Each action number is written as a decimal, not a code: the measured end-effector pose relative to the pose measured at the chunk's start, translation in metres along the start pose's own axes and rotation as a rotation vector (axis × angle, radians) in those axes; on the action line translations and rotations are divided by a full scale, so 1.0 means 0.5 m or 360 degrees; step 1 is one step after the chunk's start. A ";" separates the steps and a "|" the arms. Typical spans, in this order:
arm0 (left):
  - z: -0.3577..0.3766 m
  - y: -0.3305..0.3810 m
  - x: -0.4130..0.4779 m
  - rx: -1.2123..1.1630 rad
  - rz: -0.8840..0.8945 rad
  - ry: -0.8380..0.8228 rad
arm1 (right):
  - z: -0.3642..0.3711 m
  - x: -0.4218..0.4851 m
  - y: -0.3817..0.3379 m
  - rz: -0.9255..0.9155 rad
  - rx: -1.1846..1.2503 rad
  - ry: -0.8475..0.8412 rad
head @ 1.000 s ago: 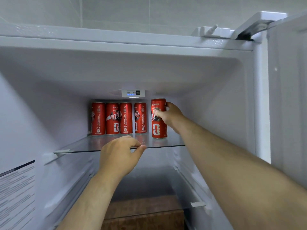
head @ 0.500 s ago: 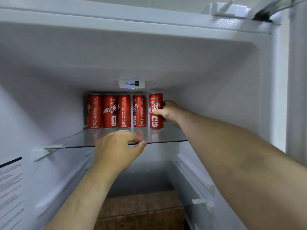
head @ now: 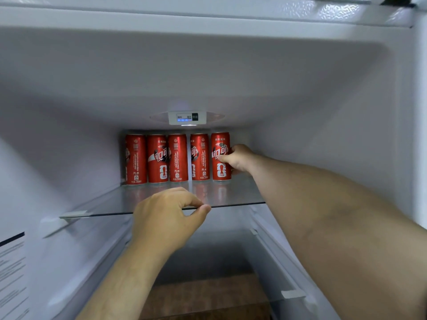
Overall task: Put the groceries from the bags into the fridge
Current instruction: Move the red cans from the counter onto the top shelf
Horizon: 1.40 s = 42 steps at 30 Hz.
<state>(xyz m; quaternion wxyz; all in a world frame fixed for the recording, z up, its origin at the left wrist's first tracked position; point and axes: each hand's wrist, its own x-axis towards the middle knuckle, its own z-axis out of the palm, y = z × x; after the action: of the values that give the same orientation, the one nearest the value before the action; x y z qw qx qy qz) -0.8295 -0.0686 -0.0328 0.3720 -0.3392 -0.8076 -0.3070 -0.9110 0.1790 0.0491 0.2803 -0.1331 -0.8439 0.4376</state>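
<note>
Can 5 [head: 220, 157] | upright, long axis vertical, right end of a 5-can row at back of glass shelf [head: 104, 210] | right hand [head: 238, 159] wrapped around it, nearer | left hand [head: 167, 215] loosely curled at shelf's front edge, holding nothing.

The five red cans [head: 178, 157] on the glass shelf [head: 111, 207] carry "FIFA WORLD CUP" running up their sides, "FIFA" under a white trophy mark, and Chinese characters too blurred to read. The sticker [head: 12, 280] on the fridge's left wall has unreadable small print.
</note>
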 end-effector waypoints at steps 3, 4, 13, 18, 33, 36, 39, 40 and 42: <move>0.003 0.000 0.000 -0.0010 -0.0015 0.0003 | 0.003 0.008 0.000 0.0037 -0.0017 -0.0006; 0.003 0.000 0.000 -0.0009 -0.0018 0.0003 | 0.004 0.011 0.001 0.0040 -0.0025 -0.0015; 0.006 -0.003 0.001 -0.0008 0.0002 0.0043 | 0.013 0.037 0.018 0.0030 -0.0011 0.0009; 0.009 -0.005 0.001 -0.0012 -0.0006 0.0028 | 0.014 0.029 0.020 0.0033 -0.0017 0.0004; -0.002 -0.003 0.003 0.0005 0.0006 0.0006 | -0.046 -0.058 -0.018 -0.0080 -0.0477 0.0293; 0.001 -0.004 0.003 0.0000 -0.0008 -0.0006 | -0.047 -0.094 -0.033 -0.0137 -0.0512 0.0268; -0.004 0.001 0.002 -0.0009 -0.0010 -0.0006 | -0.039 -0.137 -0.037 -0.0226 -0.0546 0.0233; -0.003 0.003 0.001 -0.0016 -0.0004 0.0005 | -0.037 -0.151 -0.038 -0.0260 -0.0560 0.0223; -0.001 0.007 -0.002 -0.0018 0.0028 0.0020 | -0.037 -0.172 -0.041 -0.0298 -0.0591 0.0187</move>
<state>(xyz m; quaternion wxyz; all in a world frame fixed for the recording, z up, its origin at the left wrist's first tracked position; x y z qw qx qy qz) -0.8259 -0.0671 -0.0327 0.3780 -0.3464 -0.8005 -0.3104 -0.8301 0.1389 0.0434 0.3391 -0.1286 -0.9010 0.2381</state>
